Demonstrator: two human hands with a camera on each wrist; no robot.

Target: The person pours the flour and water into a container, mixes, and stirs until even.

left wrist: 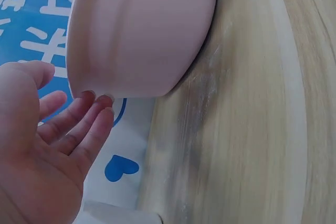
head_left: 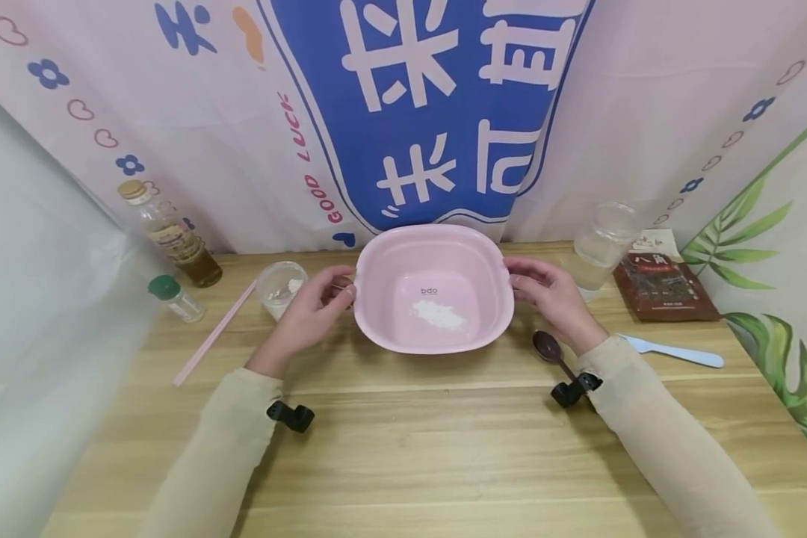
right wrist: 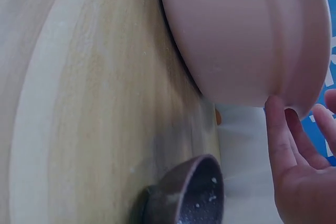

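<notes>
A pink plastic basin (head_left: pixel 390 299) stands at the middle of the wooden table, with a small heap of white powder (head_left: pixel 438 314) on its bottom. My left hand (head_left: pixel 319 302) is at the basin's left rim; in the left wrist view its straight fingers (left wrist: pixel 89 124) touch the basin (left wrist: pixel 142 30) just under the rim. My right hand (head_left: pixel 545 288) is at the right rim. In the right wrist view, one fingertip (right wrist: pixel 275 114) touches the basin's outer wall (right wrist: pixel 241 35). Neither hand grips anything.
A brown spoon (head_left: pixel 549 348) lies by my right wrist. Right of the basin are a clear cup (head_left: pixel 601 246), a brown packet (head_left: pixel 662 288) and a pale blue knife (head_left: pixel 675 351). On the left are a small cup of powder (head_left: pixel 280 288), an oil bottle (head_left: pixel 171 235), a green-lidded jar (head_left: pixel 175 297) and a pink stick (head_left: pixel 214 332).
</notes>
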